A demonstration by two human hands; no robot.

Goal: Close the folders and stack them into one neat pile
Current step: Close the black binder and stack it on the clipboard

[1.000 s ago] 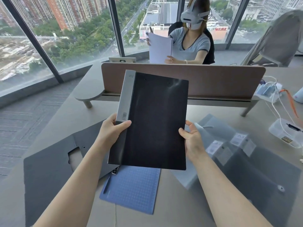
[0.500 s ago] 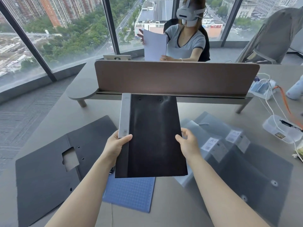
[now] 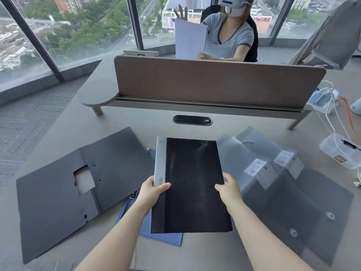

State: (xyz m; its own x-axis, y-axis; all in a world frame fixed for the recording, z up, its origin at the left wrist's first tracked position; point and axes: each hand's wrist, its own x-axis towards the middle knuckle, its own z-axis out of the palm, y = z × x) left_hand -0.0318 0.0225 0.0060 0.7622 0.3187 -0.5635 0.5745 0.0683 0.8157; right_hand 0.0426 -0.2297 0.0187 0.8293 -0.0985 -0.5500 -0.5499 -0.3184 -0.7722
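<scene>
A closed black folder (image 3: 192,184) with a grey spine strip along its left side is held low over the middle of the desk (image 3: 140,122), close to the near edge. The left hand (image 3: 151,194) grips it at the spine, thumb on top of the cover near a barcode sticker, fingers underneath. The right hand (image 3: 228,189) clasps the opposite long edge, thumb on top and fingers hidden below. Whether the folder touches anything beneath it cannot be told.

Under it lies a blue folder (image 3: 166,234), flat on the desk, showing past the black folder's left side and near end. Toward the left edge of the desk, a dark grey folder (image 3: 64,186) lies spread open and flat, with a cut-out window and small holes near its fold. Toward the right edge, translucent grey snap folders (image 3: 289,194) lie overlapping, flaps open, with white labels marked "A4".

At the far edge stands a brown divider panel (image 3: 214,81), with an oval cable port (image 3: 192,120) set in the desk just before it. Beyond the divider a person (image 3: 230,34) sits holding a sheet of paper. A clear plastic box (image 3: 340,151) and white cables sit at the far right corner.
</scene>
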